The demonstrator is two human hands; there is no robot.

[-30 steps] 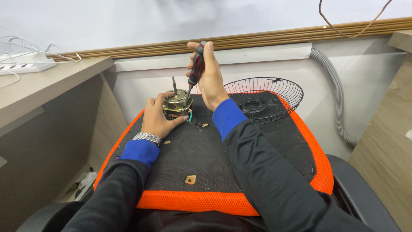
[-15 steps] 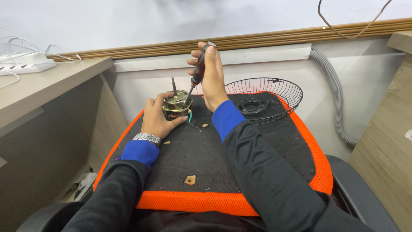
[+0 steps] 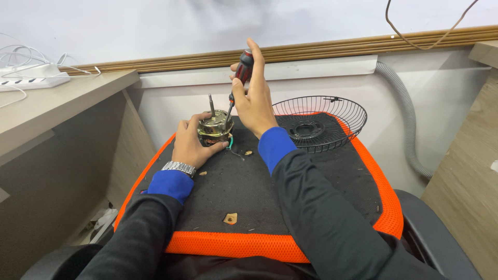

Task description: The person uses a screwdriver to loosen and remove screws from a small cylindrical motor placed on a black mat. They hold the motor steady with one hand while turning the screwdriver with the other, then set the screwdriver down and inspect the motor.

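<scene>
Left hand (image 3: pixel 189 145), grip closed around a brassy metal fan motor (image 3: pixel 213 128) with upright steel shaft, resting on a black mesh cushion (image 3: pixel 290 207) edged in orange. Right hand (image 3: pixel 254 101) clasps a red-and-black screwdriver (image 3: pixel 239 78), tip on the motor. Round wire fan guard (image 3: pixel 319 122) lies beside.

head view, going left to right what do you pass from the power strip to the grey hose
white power strip → left hand → fan motor → right hand with its grip on the screwdriver → wire fan guard → grey corrugated hose
</scene>
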